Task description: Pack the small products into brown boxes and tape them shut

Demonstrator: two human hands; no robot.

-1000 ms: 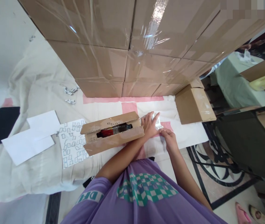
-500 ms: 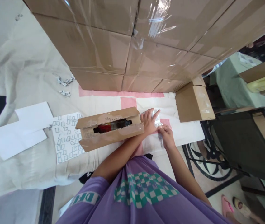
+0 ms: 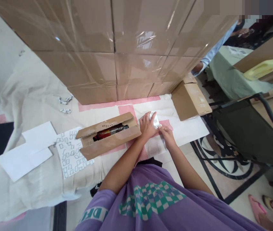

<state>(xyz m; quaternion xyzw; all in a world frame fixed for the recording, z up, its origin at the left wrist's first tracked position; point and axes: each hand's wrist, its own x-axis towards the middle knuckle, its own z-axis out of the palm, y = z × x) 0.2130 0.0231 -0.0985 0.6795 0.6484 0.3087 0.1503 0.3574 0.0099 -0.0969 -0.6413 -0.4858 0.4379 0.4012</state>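
Note:
Beyond the right end of an open cardboard box point(image 3: 112, 146), my left hand point(image 3: 147, 125) holds a small white glossy item point(image 3: 155, 120) down on the cloth. Its fingers curve round the item's left side; the exact kind of item cannot be made out. My right hand point(image 3: 167, 135) is closed in a pinch at the item's near right corner. Inside the long box, between its raised flaps, lies a dark bottle point(image 3: 111, 131) with a red and yellow part, seen through a cut-out.
A tall stack of taped cartons point(image 3: 136, 69) stands behind. An open carton point(image 3: 194, 99) sits at right. White sheets point(image 3: 25, 160), a sheet with drawn rectangles point(image 3: 72, 154) and crumpled scraps point(image 3: 65, 100) lie left. A dark chair point(image 3: 247, 134) and another person's hand point(image 3: 197, 68) are at right.
The view has shifted, so the box and hands appear a little further left. Both hands stay at the white item. Another person's blue sleeve and hand have come into view behind the cartons.

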